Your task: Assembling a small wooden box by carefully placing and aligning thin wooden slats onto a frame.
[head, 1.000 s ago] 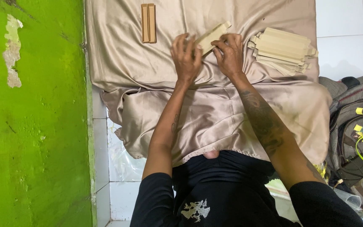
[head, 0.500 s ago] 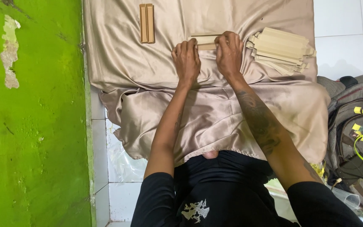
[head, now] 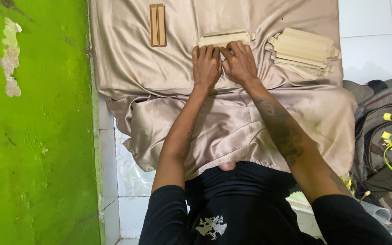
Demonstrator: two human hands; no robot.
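Seen from above, a left hand (head: 206, 67) and right hand (head: 239, 63) lie side by side, fingers flat and pressing a pale folded cardboard piece (head: 225, 37) onto a beige satin cloth (head: 232, 122), between two finished brown strips (head: 157, 25) and a stack of unfolded pieces (head: 301, 52).

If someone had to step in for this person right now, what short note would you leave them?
Left hand and right hand: side by side, palms down, fingertips pressing on a flat pale wooden piece on the beige satin cloth. Whether either grips it cannot be told.
Loose stack of similar pale strips: right of the hands, untouched.
Two darker brown strips: lying together, upper left.
Done: one piece laid out under the hands.
Left: the stack looks unworked.
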